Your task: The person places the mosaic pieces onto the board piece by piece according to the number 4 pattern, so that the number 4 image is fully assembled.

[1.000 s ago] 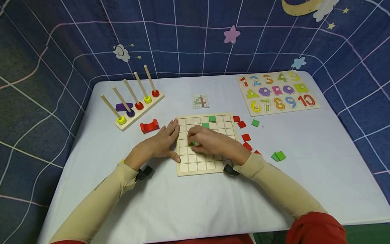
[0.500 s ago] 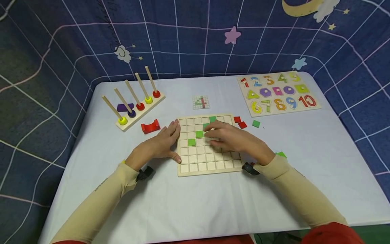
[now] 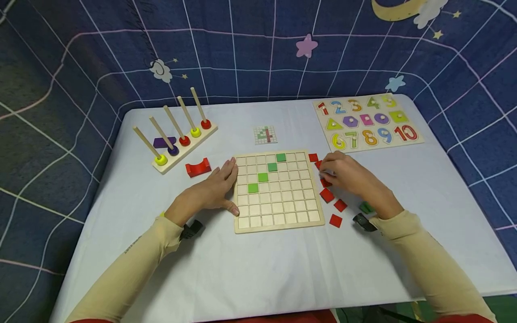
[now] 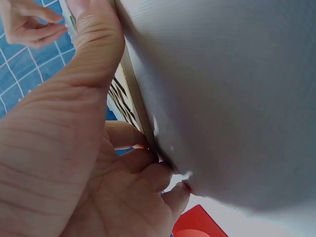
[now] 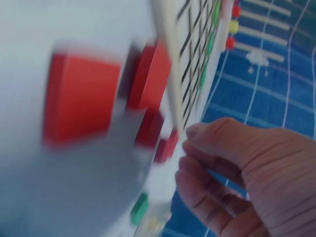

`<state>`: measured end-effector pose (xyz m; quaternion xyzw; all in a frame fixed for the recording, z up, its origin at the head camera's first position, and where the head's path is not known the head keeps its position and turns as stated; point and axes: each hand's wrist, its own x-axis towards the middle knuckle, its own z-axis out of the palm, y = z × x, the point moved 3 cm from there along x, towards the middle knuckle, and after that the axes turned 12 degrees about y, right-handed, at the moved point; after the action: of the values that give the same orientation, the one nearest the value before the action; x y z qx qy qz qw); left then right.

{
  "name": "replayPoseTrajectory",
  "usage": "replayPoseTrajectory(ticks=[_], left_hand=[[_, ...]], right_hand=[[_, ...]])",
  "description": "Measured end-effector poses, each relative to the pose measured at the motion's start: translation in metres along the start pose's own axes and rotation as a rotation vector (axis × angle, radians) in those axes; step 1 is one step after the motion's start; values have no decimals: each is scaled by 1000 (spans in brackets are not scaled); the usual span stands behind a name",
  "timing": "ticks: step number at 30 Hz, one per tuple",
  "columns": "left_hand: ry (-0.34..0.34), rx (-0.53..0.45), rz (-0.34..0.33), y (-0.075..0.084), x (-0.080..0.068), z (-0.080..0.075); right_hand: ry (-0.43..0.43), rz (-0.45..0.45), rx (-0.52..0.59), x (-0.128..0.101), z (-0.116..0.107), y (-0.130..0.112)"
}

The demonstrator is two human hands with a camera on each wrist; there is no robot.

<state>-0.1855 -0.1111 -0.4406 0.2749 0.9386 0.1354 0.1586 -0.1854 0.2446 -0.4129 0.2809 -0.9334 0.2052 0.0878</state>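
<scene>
Three green tiles [image 3: 263, 177] sit in the grid board [image 3: 278, 226], most squares bare, while the left hand [image 3: 214, 190] rests flat against its edge and the right hand [image 3: 349, 177], fingers loose and holding nothing visible, hovers over the red tiles [image 3: 327, 195].

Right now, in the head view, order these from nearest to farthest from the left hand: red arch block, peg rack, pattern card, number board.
From the left hand:
1. Red arch block, just beyond it, slightly to its left.
2. Peg rack, farther back on the left.
3. Pattern card, behind the grid board.
4. Number board, far right corner.
</scene>
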Motion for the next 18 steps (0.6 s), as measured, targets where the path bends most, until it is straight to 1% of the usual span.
replayPoseTrajectory(ticks=[4,7,13,18], left_hand=[[-1,2,7,-1,0,0],[-2,2,6,-1,0,0],[-5,8,6,0,0,1],[3,11,3,1,-1,-1]], right_hand=[[-1,118,-22,-6,-6,22],[10,168,-28,-8,-5,33],[47,208,-1,-13,-2,44],[65,211,21,-12,-1,48]])
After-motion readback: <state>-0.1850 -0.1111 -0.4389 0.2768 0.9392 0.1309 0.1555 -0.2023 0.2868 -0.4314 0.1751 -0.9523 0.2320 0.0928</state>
